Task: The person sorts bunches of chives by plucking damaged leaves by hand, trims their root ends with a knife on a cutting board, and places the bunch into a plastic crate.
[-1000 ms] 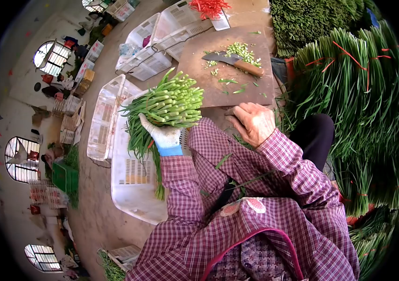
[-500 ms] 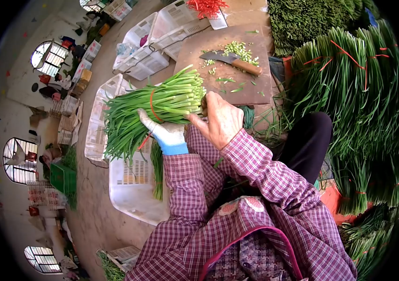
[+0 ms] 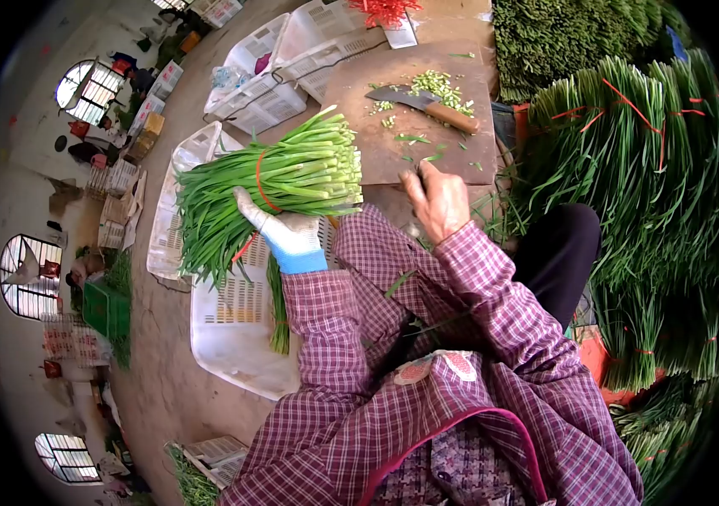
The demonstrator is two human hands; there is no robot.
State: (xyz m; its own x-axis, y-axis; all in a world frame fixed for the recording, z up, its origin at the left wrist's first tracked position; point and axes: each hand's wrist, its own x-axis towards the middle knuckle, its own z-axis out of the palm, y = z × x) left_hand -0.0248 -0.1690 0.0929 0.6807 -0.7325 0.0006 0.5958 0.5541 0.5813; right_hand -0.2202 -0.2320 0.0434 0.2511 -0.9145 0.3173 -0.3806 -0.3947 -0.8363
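My left hand (image 3: 285,234), in a white glove with a blue cuff, is wrapped round the underside of a thick green stalk bundle (image 3: 296,173). A red band circles the bundle, with its cut ends facing right and leafy ends left. My bare right hand (image 3: 439,202) is apart from the bundle, at the near edge of a brown board (image 3: 359,97). Its fingers are pinched near a small green piece; whether it is held is unclear. A knife (image 3: 427,107) with a wooden handle lies on the board beside chopped green bits (image 3: 437,84).
Below the bundle stands a white crate (image 3: 216,337) with greens inside. More white crates (image 3: 267,101) stand behind it. Red ties (image 3: 385,10) lie beyond the board. Tied green bundles (image 3: 629,169) are stacked at right. A green crate (image 3: 105,310) is at far left.
The bundle first turned so that its leaves point left and its band shows. My right hand came to its cut ends, then moved away right to the board's edge.
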